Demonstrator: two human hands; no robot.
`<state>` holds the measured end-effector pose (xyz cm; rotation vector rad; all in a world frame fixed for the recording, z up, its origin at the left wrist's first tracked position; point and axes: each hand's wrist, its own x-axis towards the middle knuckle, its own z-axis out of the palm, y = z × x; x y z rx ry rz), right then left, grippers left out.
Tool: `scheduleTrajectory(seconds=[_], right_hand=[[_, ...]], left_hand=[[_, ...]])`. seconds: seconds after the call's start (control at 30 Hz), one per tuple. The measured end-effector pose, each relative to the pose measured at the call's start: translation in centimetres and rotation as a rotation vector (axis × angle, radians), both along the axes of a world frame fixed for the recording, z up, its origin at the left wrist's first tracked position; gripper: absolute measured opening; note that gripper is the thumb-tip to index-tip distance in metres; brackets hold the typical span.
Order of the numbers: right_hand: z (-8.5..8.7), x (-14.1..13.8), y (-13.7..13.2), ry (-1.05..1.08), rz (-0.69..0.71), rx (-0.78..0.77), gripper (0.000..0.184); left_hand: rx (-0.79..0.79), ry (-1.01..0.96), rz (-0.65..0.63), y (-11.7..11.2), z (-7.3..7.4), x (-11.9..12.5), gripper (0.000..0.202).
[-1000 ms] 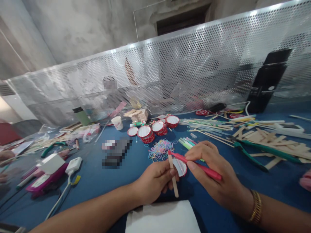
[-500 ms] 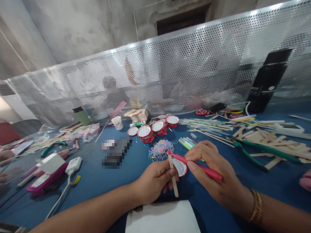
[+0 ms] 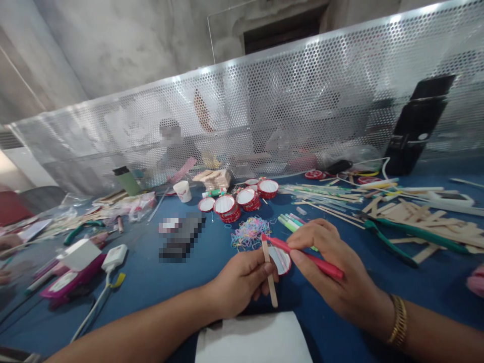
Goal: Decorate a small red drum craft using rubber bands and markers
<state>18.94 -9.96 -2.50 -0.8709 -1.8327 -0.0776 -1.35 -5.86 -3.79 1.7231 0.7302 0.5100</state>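
Between the thumb and fingers of my left hand is a wooden craft stick, held nearly upright, its top end coloured red. My right hand is closed around a red felt-tip marker, whose tip is at or very close to the red end of the stick. Behind my left fingers lies a round white disc with a red rim. A heap of coloured rubber bands sits just beyond the stick, and several pastel markers lie past my right fingers.
Several red-rimmed round pieces stand stacked mid-table near a paper cup. Green-handled pliers and many loose craft sticks lie on the right. A white sheet is at the near edge. Another person's hand shows far left.
The marker in my right hand has shifted very slightly to the left and up at the stick's red end. My left hand keeps its hold in the same place.
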Motion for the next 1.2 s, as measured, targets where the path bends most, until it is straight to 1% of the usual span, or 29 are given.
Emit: scheduleTrajectory(seconds=[0.43, 0.6, 0.77, 1.2], right_hand=[[0.03, -0.01, -0.06, -0.019, 0.037, -0.020, 0.012], [0.01, 0.02, -0.07, -0.006, 0.021, -0.012, 0.011], [-0.01, -0.01, 0.01, -0.010, 0.027, -0.025, 0.011], [-0.17, 0.04, 0.12, 0.004, 0.040, -0.032, 0.010]], left_hand=[[0.017, 0.022, 0.000, -0.14, 0.46, 0.12, 0.039], [0.012, 0.026, -0.004, -0.14, 0.36, 0.04, 0.037], [0.025, 0.027, -0.006, 0.02, 0.26, 0.04, 0.037], [0.000, 0.011, -0.008, 0.01, 0.07, 0.02, 0.036]])
